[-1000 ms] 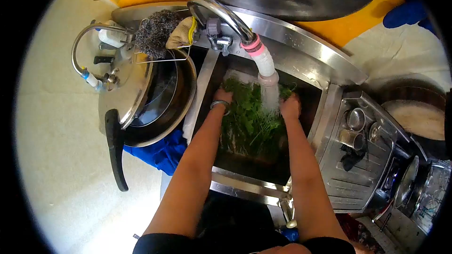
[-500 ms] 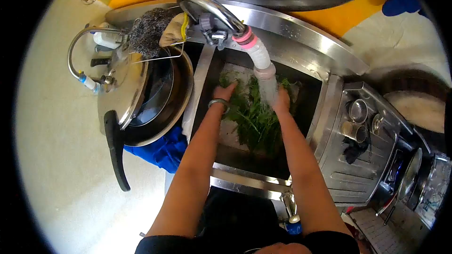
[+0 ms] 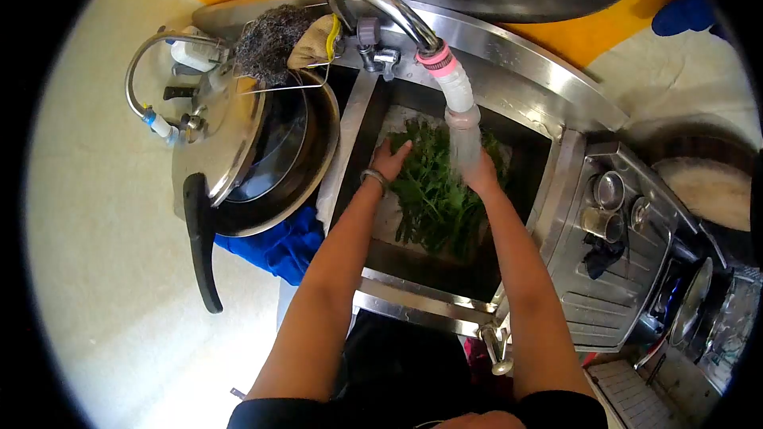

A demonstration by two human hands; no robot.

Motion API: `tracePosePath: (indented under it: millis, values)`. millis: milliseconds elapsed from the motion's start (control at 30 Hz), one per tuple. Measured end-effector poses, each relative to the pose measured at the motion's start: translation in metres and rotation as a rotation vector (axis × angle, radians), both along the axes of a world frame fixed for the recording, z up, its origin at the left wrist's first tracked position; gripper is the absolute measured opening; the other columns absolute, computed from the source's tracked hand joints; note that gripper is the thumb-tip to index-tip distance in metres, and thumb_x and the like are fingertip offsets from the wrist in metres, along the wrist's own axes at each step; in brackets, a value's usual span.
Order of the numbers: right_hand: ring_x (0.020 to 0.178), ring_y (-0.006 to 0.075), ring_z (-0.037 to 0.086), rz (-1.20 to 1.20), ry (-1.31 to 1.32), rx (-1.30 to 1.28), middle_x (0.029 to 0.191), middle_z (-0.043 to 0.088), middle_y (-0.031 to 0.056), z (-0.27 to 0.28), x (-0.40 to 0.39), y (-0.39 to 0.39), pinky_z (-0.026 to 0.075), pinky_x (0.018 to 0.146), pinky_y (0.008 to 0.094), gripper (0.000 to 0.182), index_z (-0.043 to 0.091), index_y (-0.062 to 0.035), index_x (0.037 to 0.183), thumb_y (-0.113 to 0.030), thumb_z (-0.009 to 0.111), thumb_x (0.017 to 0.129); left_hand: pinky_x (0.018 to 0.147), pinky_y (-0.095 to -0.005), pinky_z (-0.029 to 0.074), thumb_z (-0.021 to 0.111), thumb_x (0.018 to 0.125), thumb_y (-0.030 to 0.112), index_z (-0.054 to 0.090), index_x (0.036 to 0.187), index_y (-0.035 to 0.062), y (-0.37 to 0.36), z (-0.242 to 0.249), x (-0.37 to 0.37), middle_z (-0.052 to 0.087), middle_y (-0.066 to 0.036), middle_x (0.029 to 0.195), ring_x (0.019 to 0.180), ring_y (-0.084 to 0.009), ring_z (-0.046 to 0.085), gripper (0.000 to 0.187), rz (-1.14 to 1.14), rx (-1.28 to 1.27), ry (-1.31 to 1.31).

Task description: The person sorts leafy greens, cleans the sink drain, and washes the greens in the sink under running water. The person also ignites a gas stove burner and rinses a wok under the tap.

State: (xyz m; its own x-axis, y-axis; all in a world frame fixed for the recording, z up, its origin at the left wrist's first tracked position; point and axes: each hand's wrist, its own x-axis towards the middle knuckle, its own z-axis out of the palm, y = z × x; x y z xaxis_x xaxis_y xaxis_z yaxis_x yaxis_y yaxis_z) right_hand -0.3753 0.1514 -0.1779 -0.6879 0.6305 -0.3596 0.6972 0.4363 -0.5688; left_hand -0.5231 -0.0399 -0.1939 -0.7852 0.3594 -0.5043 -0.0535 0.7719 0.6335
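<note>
The wet leafy greens (image 3: 433,199) in the sink (image 3: 429,292) look soft, slippery and easily bruised, best scooped from both sides, the left hand (image 3: 390,160) loosely spread at their edge, the right hand's (image 3: 482,175) grip untellable beneath running water (image 3: 465,148).

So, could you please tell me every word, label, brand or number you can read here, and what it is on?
None: I can read no text anywhere.
The white nozzle, black handle and cups show no legible lettering; any small marks would be too blurred to read.
</note>
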Motion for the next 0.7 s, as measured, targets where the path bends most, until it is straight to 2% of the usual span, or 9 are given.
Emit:
tracePosePath:
  millis: [67, 167, 233, 333, 433, 533, 567, 633, 700]
  values:
    - [0.102, 0.0357, 0.055, -0.019, 0.095, -0.148, 0.107, 0.058, 0.0207, 0.035, 0.0, -0.008, 0.044, 0.084, 0.0413, 0.054, 0.045, 0.0012, 0.122, -0.016, 0.065, 0.075, 0.099, -0.0444, 0.036, 0.065, 0.073, 0.052, 0.03, 0.136, 0.0016, -0.006, -0.003, 0.007, 0.036, -0.02, 0.136, 0.123, -0.0352, 0.038, 0.088, -0.07, 0.0, 0.144]
    - [0.106, 0.0366, 0.053, -0.203, 0.406, 0.267, 0.114, 0.056, 0.0229, 0.016, 0.023, 0.008, 0.042, 0.087, 0.0415, 0.065, 0.039, 0.0025, 0.127, -0.023, 0.069, 0.075, 0.101, -0.047, 0.033, 0.063, 0.073, 0.055, 0.031, 0.135, 0.0019, -0.022, 0.015, 0.029, 0.037, -0.019, 0.135, 0.124, -0.0353, 0.036, 0.087, -0.111, -0.025, 0.391]
    - [0.108, 0.0366, 0.051, -0.412, 0.25, 0.115, 0.116, 0.054, 0.0229, 0.006, 0.033, 0.004, 0.041, 0.089, 0.0414, 0.071, 0.037, 0.0009, 0.13, -0.028, 0.069, 0.074, 0.1, -0.0485, 0.033, 0.063, 0.073, 0.054, 0.033, 0.134, 0.002, -0.03, 0.023, 0.049, 0.037, -0.019, 0.135, 0.123, -0.0351, 0.037, 0.085, -0.134, -0.125, 0.462]
    - [0.115, 0.0352, 0.046, -0.504, 0.01, -0.109, 0.127, 0.046, 0.0223, -0.022, 0.038, -0.014, 0.037, 0.095, 0.04, 0.08, 0.03, 0.0008, 0.135, -0.034, 0.069, 0.074, 0.098, -0.0453, 0.035, 0.068, 0.072, 0.049, 0.038, 0.129, -0.0004, -0.04, -0.044, 0.057, 0.04, -0.019, 0.133, 0.122, -0.0346, 0.039, 0.081, -0.093, -0.416, 0.149]
    - [0.118, 0.0341, 0.044, -0.339, -0.04, -0.346, 0.131, 0.042, 0.0224, -0.018, 0.028, -0.031, 0.036, 0.096, 0.0393, 0.084, 0.026, 0.0018, 0.137, -0.034, 0.069, 0.074, 0.095, -0.0413, 0.039, 0.07, 0.069, 0.046, 0.044, 0.122, -0.0038, -0.005, 0.008, 0.068, 0.049, -0.02, 0.123, 0.115, -0.0339, 0.046, 0.077, 0.073, 0.09, -0.393]
    - [0.119, 0.0337, 0.043, -0.256, 0.133, -0.421, 0.133, 0.04, 0.0223, 0.032, 0.028, -0.038, 0.036, 0.096, 0.039, 0.083, 0.025, 0.0018, 0.137, -0.033, 0.068, 0.075, 0.091, -0.0389, 0.042, 0.07, 0.067, 0.044, 0.047, 0.119, -0.0049, 0.0, 0.047, 0.057, 0.056, -0.021, 0.111, 0.104, -0.0336, 0.054, 0.075, -0.022, 0.179, -0.447]
    - [0.119, 0.0338, 0.043, -0.302, 0.168, -0.401, 0.132, 0.041, 0.0221, 0.045, 0.027, -0.031, 0.037, 0.096, 0.0391, 0.082, 0.025, 0.0009, 0.138, -0.032, 0.068, 0.076, 0.085, -0.0412, 0.045, 0.069, 0.069, 0.041, 0.05, 0.116, -0.0044, -0.01, 0.017, 0.052, 0.059, -0.021, 0.104, 0.094, -0.0343, 0.058, 0.068, 0.075, 0.147, -0.326]
    - [0.117, 0.0343, 0.044, -0.387, 0.136, -0.323, 0.13, 0.043, 0.0218, 0.038, 0.035, -0.019, 0.037, 0.095, 0.0395, 0.078, 0.027, -0.001, 0.137, -0.031, 0.067, 0.077, 0.079, -0.0425, 0.045, 0.069, 0.07, 0.039, 0.052, 0.111, -0.002, -0.043, -0.025, 0.054, 0.059, -0.017, 0.103, 0.094, -0.032, 0.056, 0.06, 0.117, 0.0, -0.074]
    - [0.114, 0.0352, 0.046, -0.456, 0.027, -0.191, 0.126, 0.046, 0.0214, 0.002, 0.039, 0.001, 0.038, 0.094, 0.0402, 0.07, 0.034, -0.0028, 0.134, -0.028, 0.066, 0.078, 0.078, -0.0433, 0.045, 0.068, 0.071, 0.033, 0.053, 0.108, 0.0001, -0.039, -0.025, 0.051, 0.058, -0.015, 0.103, 0.096, -0.0304, 0.055, 0.051, 0.136, -0.18, 0.232]
